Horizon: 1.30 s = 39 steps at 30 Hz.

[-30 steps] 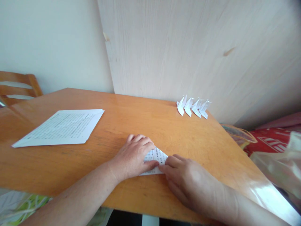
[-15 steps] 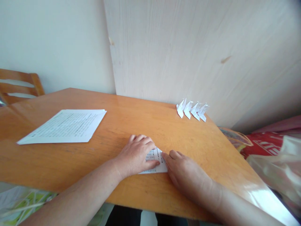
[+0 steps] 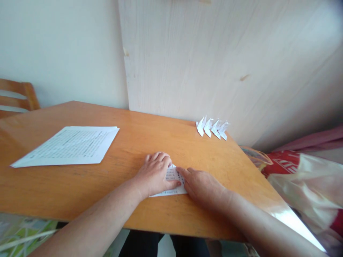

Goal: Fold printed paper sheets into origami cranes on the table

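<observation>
A folded sheet of printed paper (image 3: 171, 177) lies flat on the table near its front edge, with a sloping edge on its right side. My left hand (image 3: 157, 174) rests over its left part, thumb spread away from the fingers and pressing on the print. From the right, my right hand (image 3: 199, 182) touches the sloping edge with its index finger stretched out. The other right fingers are partly hidden, and the left hand covers some of the paper.
On the left of the wooden table (image 3: 150, 132) lies a stack of printed sheets (image 3: 72, 146). Several folded paper pieces (image 3: 213, 128) stand in a row at the back right, by the wall panel. A chair (image 3: 18, 94) is at far left; bags (image 3: 300, 178) lie beyond the right edge.
My right index finger has moved up along the paper's sloping edge toward its top. My left hand stays on the paper. The whole view has shifted slightly.
</observation>
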Tool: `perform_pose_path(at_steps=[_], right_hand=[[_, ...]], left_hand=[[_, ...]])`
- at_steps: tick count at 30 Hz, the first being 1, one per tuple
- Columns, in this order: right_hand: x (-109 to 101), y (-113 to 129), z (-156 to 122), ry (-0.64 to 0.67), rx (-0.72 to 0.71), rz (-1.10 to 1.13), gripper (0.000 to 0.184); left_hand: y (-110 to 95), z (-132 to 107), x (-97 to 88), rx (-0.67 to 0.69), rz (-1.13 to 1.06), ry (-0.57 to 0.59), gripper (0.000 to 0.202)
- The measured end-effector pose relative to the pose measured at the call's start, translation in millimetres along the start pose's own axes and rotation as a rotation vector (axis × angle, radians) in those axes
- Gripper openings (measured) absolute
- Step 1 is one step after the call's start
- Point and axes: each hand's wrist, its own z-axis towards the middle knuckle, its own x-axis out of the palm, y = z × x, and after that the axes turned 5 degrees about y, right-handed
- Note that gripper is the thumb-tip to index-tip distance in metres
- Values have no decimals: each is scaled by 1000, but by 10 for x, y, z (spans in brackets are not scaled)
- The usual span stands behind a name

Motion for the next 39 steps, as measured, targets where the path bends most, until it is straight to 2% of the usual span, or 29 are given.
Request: perform_pose_path(at_steps=[10,15,23,28,33,39], right_hand=[[-179,45,122,103,45,39,50],[-239,44,136,119,40,43,51],[-214,-94,51,31,-88,235,43],[-263,-91,38,64,-70,215,38],[-294,-124,-85,87,-43,140,45],[-219,-219,-361,66,5,111,45]], left_hand=[[27,19,98,-38,10,-63,61],[12,19,98,64,-38,-108,54],[8,5,86,111,-73,-54,63],[13,-25,36,156,15,-14,45],[31,-26,38,152,22,11,45],[14,-34,1,144,6,42,48]])
